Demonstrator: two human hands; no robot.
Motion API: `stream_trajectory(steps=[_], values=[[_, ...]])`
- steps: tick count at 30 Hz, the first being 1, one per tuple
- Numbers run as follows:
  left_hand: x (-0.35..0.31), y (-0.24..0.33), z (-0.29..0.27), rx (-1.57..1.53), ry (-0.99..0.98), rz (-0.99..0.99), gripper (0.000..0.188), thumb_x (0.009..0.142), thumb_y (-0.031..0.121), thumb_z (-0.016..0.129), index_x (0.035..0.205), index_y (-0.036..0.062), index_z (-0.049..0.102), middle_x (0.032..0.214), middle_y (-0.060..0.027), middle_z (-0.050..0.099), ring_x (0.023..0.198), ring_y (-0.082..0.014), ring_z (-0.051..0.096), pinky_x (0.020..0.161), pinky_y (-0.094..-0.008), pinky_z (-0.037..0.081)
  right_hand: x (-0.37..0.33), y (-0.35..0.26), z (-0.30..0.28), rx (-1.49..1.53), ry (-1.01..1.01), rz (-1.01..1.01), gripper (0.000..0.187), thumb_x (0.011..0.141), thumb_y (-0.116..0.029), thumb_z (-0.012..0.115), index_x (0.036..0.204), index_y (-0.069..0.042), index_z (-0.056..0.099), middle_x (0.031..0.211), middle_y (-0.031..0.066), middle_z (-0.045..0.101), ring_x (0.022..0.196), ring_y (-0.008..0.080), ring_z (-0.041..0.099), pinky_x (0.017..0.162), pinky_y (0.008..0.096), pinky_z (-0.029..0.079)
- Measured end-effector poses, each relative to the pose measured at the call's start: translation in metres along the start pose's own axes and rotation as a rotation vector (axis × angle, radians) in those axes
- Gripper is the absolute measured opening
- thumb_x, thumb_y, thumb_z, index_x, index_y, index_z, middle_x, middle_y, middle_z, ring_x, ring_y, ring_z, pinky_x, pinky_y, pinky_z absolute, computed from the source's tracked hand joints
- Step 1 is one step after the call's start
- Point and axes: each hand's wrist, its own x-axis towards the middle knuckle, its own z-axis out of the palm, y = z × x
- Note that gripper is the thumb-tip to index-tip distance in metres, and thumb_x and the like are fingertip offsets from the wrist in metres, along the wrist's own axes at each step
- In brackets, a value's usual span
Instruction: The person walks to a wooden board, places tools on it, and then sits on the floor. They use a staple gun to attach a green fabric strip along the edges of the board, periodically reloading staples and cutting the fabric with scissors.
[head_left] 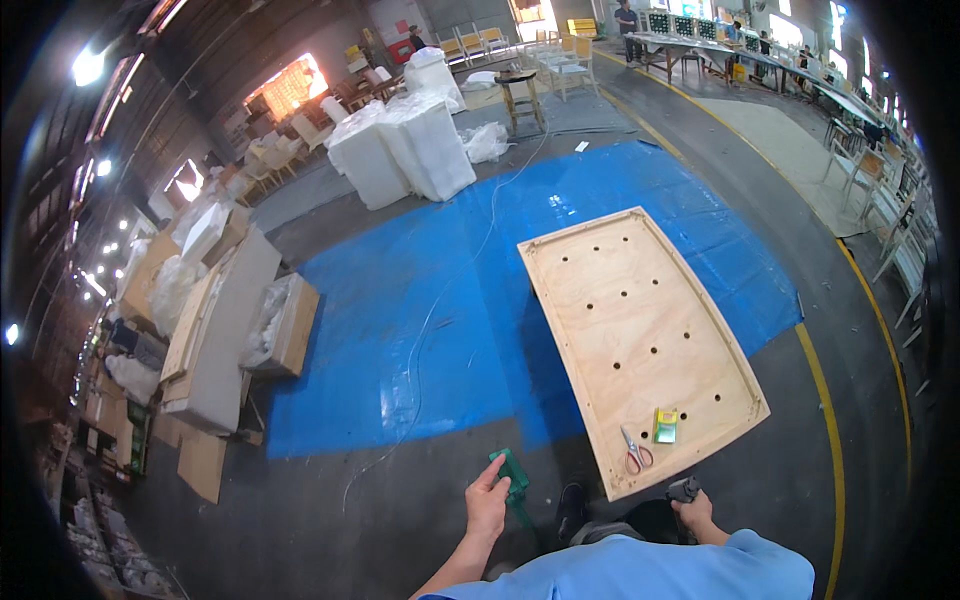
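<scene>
My left hand [486, 506] is closed at the edge of a green plastic piece [513, 474], thumb and fingers against it; its exact kind is unclear. In my right hand [699, 513] is a dark power tool [683, 489], mostly hidden by the hand and my body, beside the near right corner of a wooden panel [650, 300]. The pale panel has a raised rim and several round holes. On its near end lie red-handled scissors [637, 455] and a small yellow and green box [666, 425].
A blue sheet [400, 330] covers the floor beyond and left. White-wrapped bundles [400, 150] stand at the back; cartons and foam-wrapped pieces [220, 330] line the left. A thin cable [432, 310] crosses the sheet. Chairs [865, 165] are on the right, people far off.
</scene>
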Motion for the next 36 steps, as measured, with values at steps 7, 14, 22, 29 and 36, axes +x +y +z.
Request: stream_trajectory(steps=[7, 14, 22, 29, 36], values=[[0.167, 0.102, 0.063, 0.1, -0.17, 0.148, 0.047, 0.1, 0.0, 0.058, 0.147, 0.0014, 0.057, 0.148, -0.0133, 0.059, 0.134, -0.0208, 0.056, 0.112, -0.0328, 0.043, 0.073, -0.074, 0.022, 0.311, 0.234, -0.115, 0.048, 0.078, -0.012, 0.084, 0.123, -0.004, 0.068, 0.114, 0.0117, 0.075, 0.106, 0.0255, 0.071, 0.094, 0.0405, 0.054], [0.294, 0.2, 0.075, 0.088, -0.356, 0.331, 0.04, 0.103, -0.002, 0.055, 0.143, -0.001, 0.06, 0.119, -0.0044, 0.068, 0.099, -0.0084, 0.059, 0.088, -0.0259, 0.049, -0.001, -0.095, 0.072, 0.39, 0.228, 0.254, 0.047, 0.083, -0.016, 0.084, 0.125, -0.001, 0.068, 0.115, 0.0139, 0.075, 0.108, 0.0246, 0.07, 0.094, 0.037, 0.052], [0.378, 0.181, 0.061, 0.153, -0.653, 0.034, 0.038, 0.102, -0.002, 0.058, 0.14, -0.001, 0.062, 0.111, -0.0036, 0.071, 0.091, -0.0069, 0.061, 0.081, -0.024, 0.051, -0.16, -0.15, 0.143, 0.245, 0.607, 0.528, 0.063, 0.086, -0.003, 0.079, 0.143, -0.017, 0.06, 0.132, 0.0105, 0.07, 0.126, 0.0288, 0.065, 0.104, 0.0392, 0.049], [0.41, 0.182, 0.077, 0.174, -0.765, -0.159, 0.038, 0.099, -0.004, 0.06, 0.136, -0.0036, 0.063, 0.114, -0.011, 0.072, 0.098, -0.0181, 0.07, 0.086, -0.0308, 0.058, -0.208, -0.207, 0.193, 0.265, 0.762, 0.657, 0.064, 0.081, 0.006, 0.079, 0.14, -0.013, 0.063, 0.13, 0.0118, 0.07, 0.121, 0.0279, 0.066, 0.104, 0.0378, 0.049], [0.345, 0.172, 0.124, 0.006, -1.122, -0.687, 0.055, 0.097, -0.007, 0.058, 0.152, 0.0021, 0.049, 0.134, -0.0145, 0.066, 0.117, -0.027, 0.068, 0.098, -0.0385, 0.058, -0.127, -0.231, 0.156, 0.284, 0.707, 0.47, 0.054, 0.077, 0.0, 0.08, 0.129, -0.005, 0.066, 0.12, 0.0138, 0.074, 0.115, 0.0295, 0.069, 0.101, 0.039, 0.05]])
